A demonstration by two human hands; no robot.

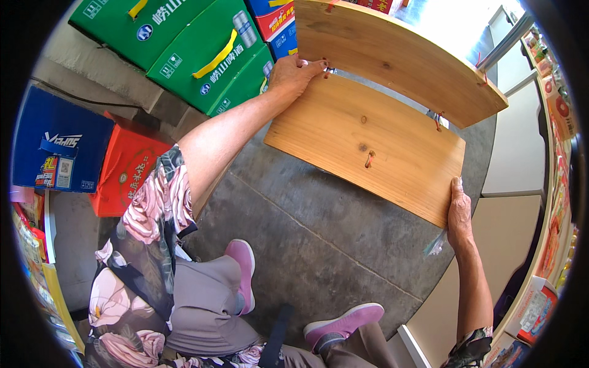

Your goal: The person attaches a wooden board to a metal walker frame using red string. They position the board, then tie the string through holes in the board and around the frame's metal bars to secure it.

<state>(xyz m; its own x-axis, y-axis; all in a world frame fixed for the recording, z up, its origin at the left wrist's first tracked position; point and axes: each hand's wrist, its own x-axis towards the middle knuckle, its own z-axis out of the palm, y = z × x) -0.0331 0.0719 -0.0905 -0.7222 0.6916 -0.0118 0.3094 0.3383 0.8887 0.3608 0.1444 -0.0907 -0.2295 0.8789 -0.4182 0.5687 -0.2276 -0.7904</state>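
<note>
The left hand grips the front plank's far left corner; the right hand clasps its right end near the near corner, thumb uppermost, a spread that probably keeps it steady. Below is the grey floor, with green cartons along its far left edge. The back plank shows beyond the front one; small red ties apparently link them.
</note>
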